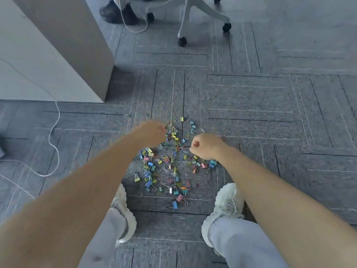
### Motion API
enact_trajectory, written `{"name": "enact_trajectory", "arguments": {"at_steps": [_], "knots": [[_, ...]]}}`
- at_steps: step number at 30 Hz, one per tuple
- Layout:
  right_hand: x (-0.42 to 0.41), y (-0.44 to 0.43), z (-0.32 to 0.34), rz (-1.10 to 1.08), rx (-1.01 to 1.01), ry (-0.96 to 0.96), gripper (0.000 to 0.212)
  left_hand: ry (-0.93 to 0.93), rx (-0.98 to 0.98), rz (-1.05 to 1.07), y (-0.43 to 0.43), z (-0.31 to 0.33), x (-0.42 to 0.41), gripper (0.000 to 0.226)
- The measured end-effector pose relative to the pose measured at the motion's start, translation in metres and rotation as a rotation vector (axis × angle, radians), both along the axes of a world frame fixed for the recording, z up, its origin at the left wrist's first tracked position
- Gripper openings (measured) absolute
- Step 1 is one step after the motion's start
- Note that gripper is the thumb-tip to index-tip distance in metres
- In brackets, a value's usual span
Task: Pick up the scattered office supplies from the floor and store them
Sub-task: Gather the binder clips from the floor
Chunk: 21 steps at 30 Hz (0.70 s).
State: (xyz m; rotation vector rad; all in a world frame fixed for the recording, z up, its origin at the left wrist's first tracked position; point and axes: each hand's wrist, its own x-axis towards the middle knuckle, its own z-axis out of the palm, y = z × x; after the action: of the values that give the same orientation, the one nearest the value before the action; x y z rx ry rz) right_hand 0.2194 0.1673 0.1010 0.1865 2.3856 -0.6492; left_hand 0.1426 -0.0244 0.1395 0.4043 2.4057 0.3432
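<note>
A person crouches on grey carpet tiles over a spill of coloured binder clips and paper clips, both bare forearms reaching forward. Nearest the camera, pale trouser legs and a pair of white sneakers stand just short of the spill, one shoe at its near-left corner and one at its near-right. A lone paper clip lies between the shoes, just on the near side of the spill, and a blue binder clip marks the spill's near edge. The clips themselves, blue, yellow, pink, green and bare metal, lie loose on the carpet in a rough patch, thickest through its middle, with a few strays around its far rim. The right hand hangs over the right side of the spill, curled into a fist with the thumb tucked against the fingers; no clip shows inside it. The left hand is over the far-left edge of the spill, its fingers bent down among the clips there; its back hides the fingertips, so whether it has hold of any cannot be told. A white cable loops across the carpet well to the left of the spill. Beyond the spill to the far left stands a pale cabinet, and farther off still are the white wheeled base of an office chair and a pair of dark shoes.
</note>
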Motion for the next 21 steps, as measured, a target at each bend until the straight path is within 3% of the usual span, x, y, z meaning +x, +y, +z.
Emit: {"name": "enact_trajectory", "arguments": {"at_steps": [5, 9, 12, 15, 19, 21], "knots": [[0.018, -0.012, -0.080, 0.169, 0.068, -0.206, 0.033, -0.115, -0.096, 0.088, -0.041, -0.086, 0.032, 0.019], [0.049, -0.031, -0.128, 0.197, 0.038, -0.300, 0.027, -0.153, -0.193, 0.049, -0.047, -0.132, 0.057, 0.022], [0.078, -0.045, -0.176, 0.145, 0.008, -0.345, 0.030, -0.203, -0.187, 0.018, -0.040, -0.171, 0.068, 0.032], [0.099, -0.055, -0.225, 0.105, 0.074, -0.362, 0.031, -0.212, -0.206, 0.043, -0.039, -0.219, 0.082, 0.028], [0.115, -0.077, -0.276, -0.123, 0.109, -0.327, 0.048, -0.263, -0.266, 0.030, -0.054, -0.275, 0.094, 0.035], [0.120, -0.090, -0.291, -0.291, 0.113, -0.282, 0.069, -0.158, -0.312, 0.038, -0.063, -0.292, 0.096, 0.037]]}}
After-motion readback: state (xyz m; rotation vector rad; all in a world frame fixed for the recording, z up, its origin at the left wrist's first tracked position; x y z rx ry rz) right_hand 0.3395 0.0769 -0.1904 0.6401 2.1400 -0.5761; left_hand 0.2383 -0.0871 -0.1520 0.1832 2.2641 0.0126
